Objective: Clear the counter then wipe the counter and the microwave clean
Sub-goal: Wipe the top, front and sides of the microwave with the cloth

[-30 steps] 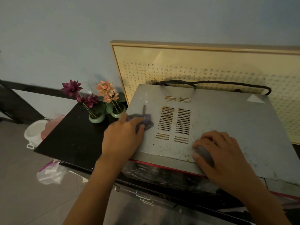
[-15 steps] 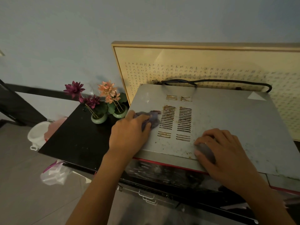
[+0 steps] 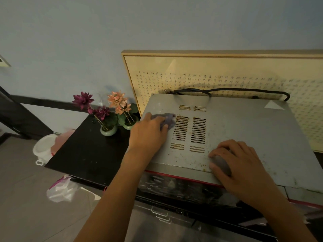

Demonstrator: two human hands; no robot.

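Left grip: my left grip point(image 3: 148, 135) is curled down on a crumpled purple-grey cloth point(image 3: 168, 119), pressing it to the microwave top just left of the vent slots point(image 3: 190, 131).
Right grip: my right grip point(image 3: 244, 168) is clamped over a dull grey rag wad point(image 3: 221, 163), with fingers and thumb bent round it.
Microwave: the stained grey sheet-metal microwave point(image 3: 244, 126) stands on the glossy black tabletop point(image 3: 87, 154).
Edges: my right thumb sits at the front lip. My left knuckles are near the left edge. A black power cord point(image 3: 227, 89) lies along the back edge, in front of a pale wood-framed calligraphy panel point(image 3: 227, 69).
Open room: plain metal runs rightward and rearward from my right grip, and black tabletop lies left of the microwave.
Count: two cloths, one per grip. Two pale green flower pots point(image 3: 108, 131) stand side by side near the rear left corner.
Floor: one white plastic bucket point(image 3: 43, 151) and one crumpled plastic bag point(image 3: 61, 189).
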